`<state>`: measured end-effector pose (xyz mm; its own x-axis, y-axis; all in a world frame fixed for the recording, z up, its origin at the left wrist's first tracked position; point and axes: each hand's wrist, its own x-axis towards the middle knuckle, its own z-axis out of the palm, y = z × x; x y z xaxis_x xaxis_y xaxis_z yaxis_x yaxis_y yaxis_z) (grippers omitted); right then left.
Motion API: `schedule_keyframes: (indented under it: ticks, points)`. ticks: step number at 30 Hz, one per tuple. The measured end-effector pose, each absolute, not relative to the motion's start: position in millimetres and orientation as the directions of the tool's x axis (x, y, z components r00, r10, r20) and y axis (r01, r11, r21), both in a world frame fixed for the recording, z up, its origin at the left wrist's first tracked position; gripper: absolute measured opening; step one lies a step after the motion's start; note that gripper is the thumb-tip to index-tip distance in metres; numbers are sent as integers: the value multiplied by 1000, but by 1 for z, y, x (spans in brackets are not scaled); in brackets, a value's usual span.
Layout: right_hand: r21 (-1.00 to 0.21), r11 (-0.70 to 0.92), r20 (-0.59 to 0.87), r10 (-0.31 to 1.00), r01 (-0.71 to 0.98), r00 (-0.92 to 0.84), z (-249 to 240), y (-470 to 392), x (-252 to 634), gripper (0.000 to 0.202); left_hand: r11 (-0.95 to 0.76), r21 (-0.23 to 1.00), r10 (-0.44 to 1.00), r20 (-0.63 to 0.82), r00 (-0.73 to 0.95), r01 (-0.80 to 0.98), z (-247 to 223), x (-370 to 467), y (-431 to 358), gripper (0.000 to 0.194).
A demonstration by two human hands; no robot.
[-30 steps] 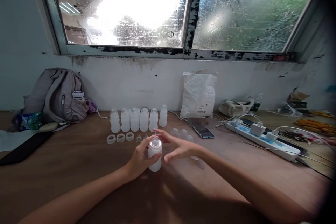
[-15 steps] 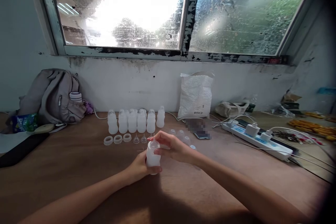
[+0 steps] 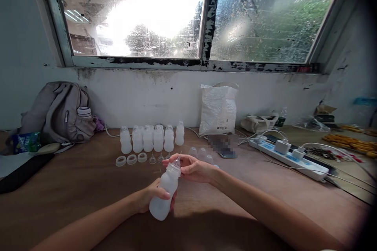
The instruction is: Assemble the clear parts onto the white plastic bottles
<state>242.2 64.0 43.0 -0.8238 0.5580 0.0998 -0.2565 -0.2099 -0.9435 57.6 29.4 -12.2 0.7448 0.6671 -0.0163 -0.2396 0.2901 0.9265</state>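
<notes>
My left hand (image 3: 153, 195) is wrapped round the body of a frosted white baby bottle (image 3: 162, 198), which tilts with its base toward me and its top up to the right. A clear bottle nipple (image 3: 176, 163) sits at its mouth. The thumb and fingers of my right hand (image 3: 193, 168) close round this top end, partly hiding it. Just beyond my hands lie white screw rings (image 3: 131, 159) and clear loose nipples (image 3: 152, 159), one partly behind my right fingers. Several clear caps (image 3: 202, 153) stand behind my right hand.
Several capped baby bottles (image 3: 138, 141) stand in rows near the wall. A white plastic bag (image 3: 218, 110) leans there, with a phone (image 3: 228, 153) in front. A power strip (image 3: 290, 159) with cables lies right; a grey backpack (image 3: 59, 113) and a black flat object (image 3: 25, 172) are left.
The bottle has gone from nearly upright to tilted, its base swung down and left toward me. My left hand has shifted lower and left with it; my right hand stays at the top.
</notes>
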Motion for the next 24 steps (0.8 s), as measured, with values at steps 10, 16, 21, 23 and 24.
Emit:
schedule_keyframes:
  ticks: [10, 16, 21, 23, 24]
  points:
    - [-958, 209, -14, 646, 195, -763, 72, 64, 255, 40, 338, 936, 541, -107, 834, -99, 1, 55, 35, 23]
    - [-841, 391, 29, 723, 374, -690, 78, 53, 256, 38, 313, 947, 543, -114, 832, -74, 3, 55, 34, 24]
    - [-863, 423, 29, 586, 275, -810, 89, 54, 263, 47, 336, 936, 537, -101, 837, -103, -2, 55, 38, 23]
    - [-897, 379, 23, 556, 229, -831, 90, 56, 264, 50, 345, 933, 533, -105, 840, -102, -3, 54, 39, 23]
    - [-911, 353, 16, 547, 213, -837, 90, 57, 264, 50, 348, 933, 529, -112, 841, -94, -2, 54, 39, 22]
